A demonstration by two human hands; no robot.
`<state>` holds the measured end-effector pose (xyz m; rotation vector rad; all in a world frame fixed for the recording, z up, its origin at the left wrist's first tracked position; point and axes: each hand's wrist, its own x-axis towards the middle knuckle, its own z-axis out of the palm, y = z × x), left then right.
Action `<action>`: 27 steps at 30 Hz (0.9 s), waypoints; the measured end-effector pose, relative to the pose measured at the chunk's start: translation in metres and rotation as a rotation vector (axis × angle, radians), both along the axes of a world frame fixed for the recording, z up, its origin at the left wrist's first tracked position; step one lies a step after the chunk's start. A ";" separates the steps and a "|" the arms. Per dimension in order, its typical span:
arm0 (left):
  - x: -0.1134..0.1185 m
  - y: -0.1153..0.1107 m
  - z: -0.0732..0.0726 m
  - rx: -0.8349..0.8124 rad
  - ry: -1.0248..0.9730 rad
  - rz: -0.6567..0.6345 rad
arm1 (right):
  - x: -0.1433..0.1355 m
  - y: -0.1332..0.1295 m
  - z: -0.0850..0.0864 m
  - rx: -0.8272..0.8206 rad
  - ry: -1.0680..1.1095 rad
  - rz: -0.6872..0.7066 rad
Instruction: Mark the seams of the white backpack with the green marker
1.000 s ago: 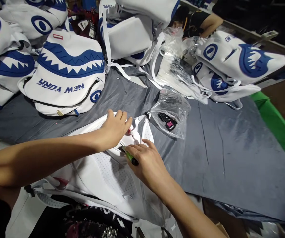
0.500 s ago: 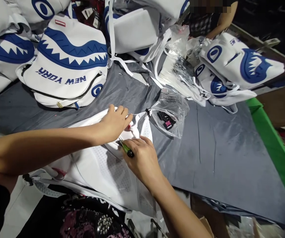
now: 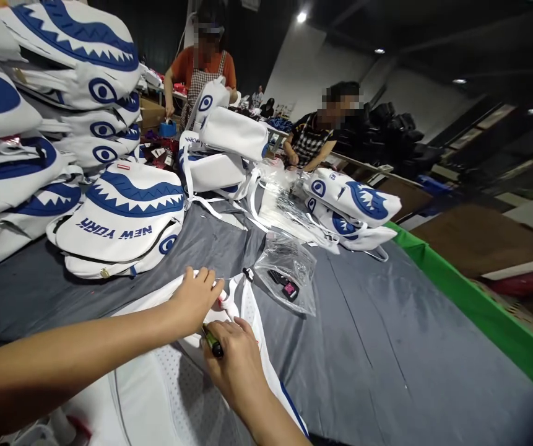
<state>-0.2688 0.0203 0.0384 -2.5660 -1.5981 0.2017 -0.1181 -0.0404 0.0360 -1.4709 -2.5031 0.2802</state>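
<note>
A white backpack (image 3: pixel 150 378) with perforated panels lies on the grey-covered table in front of me. My left hand (image 3: pixel 196 300) is closed on the upper edge of the backpack, near its white strap. Just below it, my right hand (image 3: pixel 236 356) is wrapped round a small green tool (image 3: pixel 213 342) with a black end, held against the backpack. The tip of the tool is hidden. A clear plastic bag (image 3: pixel 306 279) with black and pink parts lies right of the strap.
White and blue backpacks (image 3: pixel 122 210) are stacked at the left; more (image 3: pixel 350 204) lie at the back right. Flat plastic packets (image 3: pixel 289 214) sit between. A green edge (image 3: pixel 461 297) bounds the table (image 3: pixel 363 347). Two people (image 3: pixel 312 133) are across the table, others farther back.
The view has tilted up, bringing more people and the room into sight. Both hands keep nearly the same hold on the backpack and the green tool.
</note>
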 end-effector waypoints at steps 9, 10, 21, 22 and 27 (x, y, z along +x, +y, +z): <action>-0.001 -0.003 0.001 -0.008 -0.024 -0.010 | 0.001 -0.008 -0.002 -0.056 0.175 -0.083; -0.002 -0.004 0.001 -0.003 -0.023 -0.006 | 0.003 -0.011 -0.001 -0.070 0.166 -0.113; -0.003 -0.001 0.009 -0.028 -0.014 -0.016 | -0.001 -0.017 -0.008 -0.019 0.282 -0.209; -0.003 -0.001 0.009 -0.024 -0.005 -0.002 | -0.002 -0.017 -0.006 -0.018 0.267 -0.202; -0.004 0.001 0.006 -0.017 -0.006 -0.034 | -0.002 -0.014 -0.006 -0.026 0.283 -0.207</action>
